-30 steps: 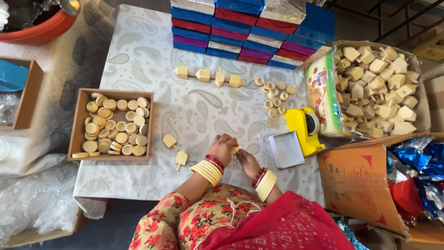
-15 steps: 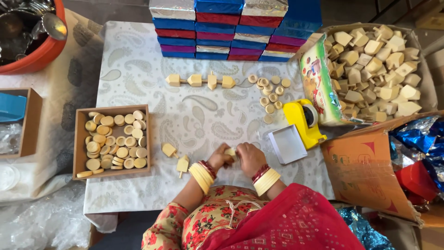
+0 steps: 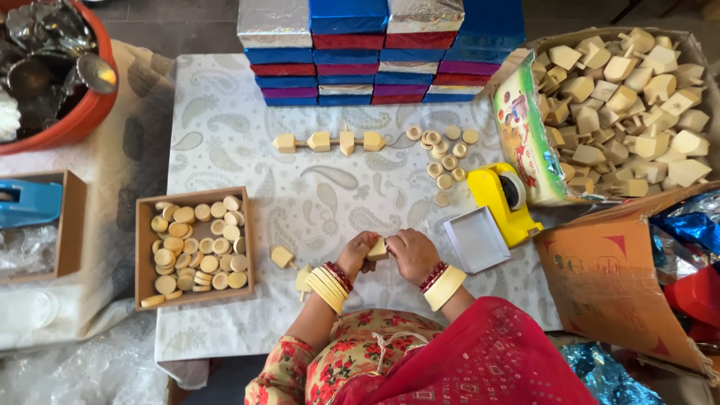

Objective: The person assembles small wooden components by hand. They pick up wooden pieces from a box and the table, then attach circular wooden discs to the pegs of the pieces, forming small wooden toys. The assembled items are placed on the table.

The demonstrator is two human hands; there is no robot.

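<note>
Left hand (image 3: 356, 255) and right hand (image 3: 411, 253) both pinch one wooden top (image 3: 378, 249) over table (image 3: 315, 202); loose grip could drop it.

Grey paisley tablecloth (image 3: 225, 150), pale wooden tops (image 3: 322, 141), yellow tape dispenser (image 3: 491, 196), blue-and-red foil boxes (image 3: 360, 60).

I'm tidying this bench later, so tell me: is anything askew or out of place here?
Mostly tidy. In the row of four wooden tops, the third stands upright while the others lie sideways. Loose wooden discs lie scattered on the cloth, outside the tray of discs.
</note>
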